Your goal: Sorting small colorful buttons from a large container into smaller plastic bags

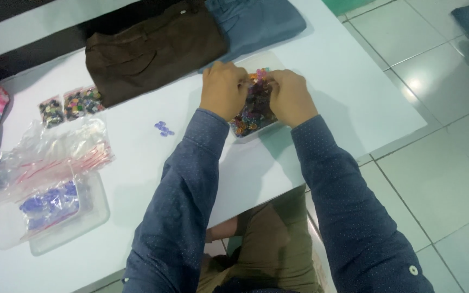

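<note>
Table (348, 92), white and smooth, carries everything, and both hands meet near its middle on a clear plastic bag of buttons (252, 111). Beyond the hands lie two folded garments, soft and matte: brown trousers (153, 49) behind the left hand (223, 89), blue trousers (259, 21) behind the right hand (290, 97). Well off to the left of the grip sit a clear plastic tray (90, 214) and, on it and above it, a heap of empty zip bags (55, 154) with red seal lines, crinkled and glossy; one bag there holds blue buttons (50, 203). Further back on that side lie small filled packets (71, 103) of mixed buttons.

The bag of buttons is between the two hands, its long axis running away from the body, top edge at the fingertips and bulging lower end toward the sleeves. Both hands are closed on its upper part, pinching from either side, equally near. The buttons inside are small, round, hard and many-coloured. A few loose blue buttons (164, 128) lie just left of the left wrist.
</note>
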